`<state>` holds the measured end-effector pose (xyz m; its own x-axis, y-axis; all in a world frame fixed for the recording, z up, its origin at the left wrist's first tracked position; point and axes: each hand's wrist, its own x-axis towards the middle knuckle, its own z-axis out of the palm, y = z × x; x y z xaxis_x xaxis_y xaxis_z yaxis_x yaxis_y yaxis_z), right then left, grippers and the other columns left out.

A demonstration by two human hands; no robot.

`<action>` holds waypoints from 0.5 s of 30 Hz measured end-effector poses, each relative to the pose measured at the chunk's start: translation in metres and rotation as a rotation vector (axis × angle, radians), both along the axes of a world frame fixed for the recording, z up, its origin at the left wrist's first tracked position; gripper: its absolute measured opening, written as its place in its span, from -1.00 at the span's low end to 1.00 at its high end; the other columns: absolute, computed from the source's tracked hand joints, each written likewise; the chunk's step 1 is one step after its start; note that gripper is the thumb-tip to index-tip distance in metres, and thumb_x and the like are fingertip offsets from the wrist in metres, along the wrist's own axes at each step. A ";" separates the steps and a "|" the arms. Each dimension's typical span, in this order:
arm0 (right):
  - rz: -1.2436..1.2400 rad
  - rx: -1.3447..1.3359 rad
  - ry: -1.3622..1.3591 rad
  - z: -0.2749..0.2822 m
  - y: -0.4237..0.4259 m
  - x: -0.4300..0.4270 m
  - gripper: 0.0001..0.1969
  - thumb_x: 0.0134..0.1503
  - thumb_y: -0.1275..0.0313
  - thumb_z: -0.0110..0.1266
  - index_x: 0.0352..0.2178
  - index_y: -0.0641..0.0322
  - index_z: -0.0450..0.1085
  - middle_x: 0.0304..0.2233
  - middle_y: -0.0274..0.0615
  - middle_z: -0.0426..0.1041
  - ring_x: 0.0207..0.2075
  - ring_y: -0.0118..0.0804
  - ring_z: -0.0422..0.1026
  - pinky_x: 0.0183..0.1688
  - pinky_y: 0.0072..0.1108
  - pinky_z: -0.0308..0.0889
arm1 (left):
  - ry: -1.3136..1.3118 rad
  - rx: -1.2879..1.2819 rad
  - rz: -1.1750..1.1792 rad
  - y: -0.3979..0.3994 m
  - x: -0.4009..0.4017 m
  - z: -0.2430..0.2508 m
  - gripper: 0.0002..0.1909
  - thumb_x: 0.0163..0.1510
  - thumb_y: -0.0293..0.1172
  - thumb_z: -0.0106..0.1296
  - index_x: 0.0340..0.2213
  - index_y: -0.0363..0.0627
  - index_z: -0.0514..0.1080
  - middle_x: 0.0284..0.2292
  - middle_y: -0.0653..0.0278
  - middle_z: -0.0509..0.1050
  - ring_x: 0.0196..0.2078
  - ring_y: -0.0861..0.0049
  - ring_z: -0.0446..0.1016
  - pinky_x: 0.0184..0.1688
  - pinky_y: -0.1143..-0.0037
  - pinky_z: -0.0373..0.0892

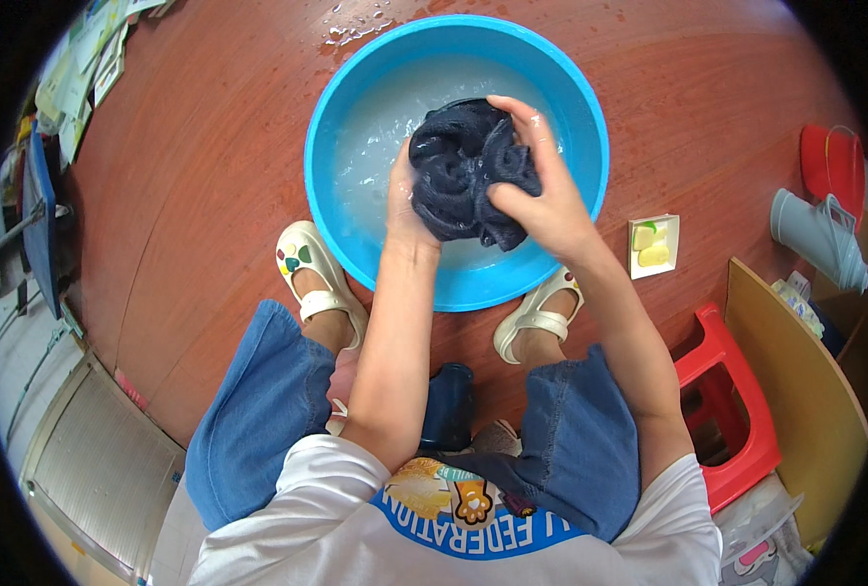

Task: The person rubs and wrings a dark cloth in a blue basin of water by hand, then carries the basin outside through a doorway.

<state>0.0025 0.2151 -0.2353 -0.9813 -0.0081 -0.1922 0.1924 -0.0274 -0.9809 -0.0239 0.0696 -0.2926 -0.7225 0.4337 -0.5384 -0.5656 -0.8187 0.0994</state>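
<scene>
Both my hands hold a bunched, wet, dark navy cloth (452, 172) above cloudy water (375, 146) in a round blue plastic basin (457, 299). My left hand (410, 201) cups the bundle from its left side, its fingers largely hidden behind the cloth. On the other side, my right hand (551, 183) grips it, thumb pressed on the front and fingers around the upper right edge. The basin rests on a reddish-brown floor between my feet, which wear cream clogs (324, 300).
Right of the basin lies a cream tray (653, 272) with yellowish soap bars (653, 255). A red plastic stool (749, 410), a wooden board (793, 395), a grey jug (811, 231) and a red dustpan-like object (833, 165) stand farther right. Papers (75, 80) lie at upper left; water (353, 33) has splashed behind the basin.
</scene>
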 end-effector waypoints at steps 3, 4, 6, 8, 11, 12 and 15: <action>0.010 0.086 -0.014 -0.004 -0.014 0.006 -0.10 -0.16 0.39 0.20 0.22 0.18 -0.07 0.02 0.05 0.19 0.10 -0.08 0.20 0.16 -0.36 0.11 | -0.013 -0.071 -0.096 0.006 0.003 0.014 -0.59 0.18 -0.17 -0.27 -0.22 -0.25 0.43 -0.30 0.11 0.52 -0.32 0.34 0.54 -0.21 0.38 0.51; -0.003 0.201 -0.026 -0.003 -0.018 0.007 -0.05 -0.17 0.31 0.25 0.22 0.19 -0.09 0.03 0.10 0.18 0.09 -0.01 0.21 0.15 -0.34 0.12 | -0.043 -0.050 -0.102 0.007 0.004 0.012 -0.60 0.17 -0.18 -0.26 -0.24 -0.24 0.44 -0.33 0.13 0.53 -0.35 0.37 0.55 -0.26 0.39 0.52; -0.012 0.373 -0.029 -0.003 -0.022 0.006 0.03 -0.21 0.13 0.35 0.21 0.26 -0.07 0.03 0.18 0.15 0.06 0.10 0.23 0.11 -0.29 0.17 | -0.032 -0.134 -0.095 0.009 0.008 0.018 -0.60 0.17 -0.17 -0.26 -0.24 -0.23 0.43 -0.34 0.14 0.53 -0.36 0.39 0.55 -0.27 0.40 0.52; -0.024 0.386 -0.071 0.000 -0.027 0.005 0.00 -0.22 0.12 0.35 0.18 0.28 -0.02 0.03 0.17 0.16 0.05 0.09 0.24 0.09 -0.29 0.20 | -0.043 -0.162 -0.067 0.012 0.011 0.017 -0.60 0.19 -0.16 -0.27 -0.25 -0.24 0.42 -0.35 0.19 0.51 -0.36 0.44 0.54 -0.28 0.45 0.51; -0.058 0.371 -0.097 -0.005 -0.028 0.003 -0.09 -0.22 0.10 0.35 0.10 0.33 0.08 -0.01 0.17 0.21 0.00 0.06 0.30 0.04 -0.30 0.24 | -0.039 -0.242 -0.045 0.009 0.020 0.008 -0.59 0.20 -0.13 -0.28 -0.22 -0.22 0.41 -0.31 0.18 0.51 -0.32 0.42 0.53 -0.24 0.44 0.49; -0.080 0.343 -0.085 -0.008 -0.028 0.002 -0.15 -0.21 0.10 0.34 0.04 0.34 0.15 -0.04 0.18 0.25 -0.03 0.05 0.33 0.01 -0.31 0.27 | -0.037 -0.283 -0.033 0.008 0.024 0.006 -0.58 0.21 -0.12 -0.29 -0.20 -0.21 0.40 -0.29 0.17 0.50 -0.29 0.40 0.52 -0.22 0.44 0.49; -0.087 0.366 -0.112 -0.007 -0.029 -0.003 -0.27 -0.19 0.12 0.32 -0.06 0.34 0.23 -0.18 0.15 0.39 -0.15 0.01 0.43 -0.09 -0.34 0.33 | -0.035 -0.364 -0.012 0.009 0.029 0.009 -0.57 0.22 -0.09 -0.30 -0.17 -0.20 0.39 -0.26 0.17 0.49 -0.25 0.38 0.51 -0.18 0.42 0.47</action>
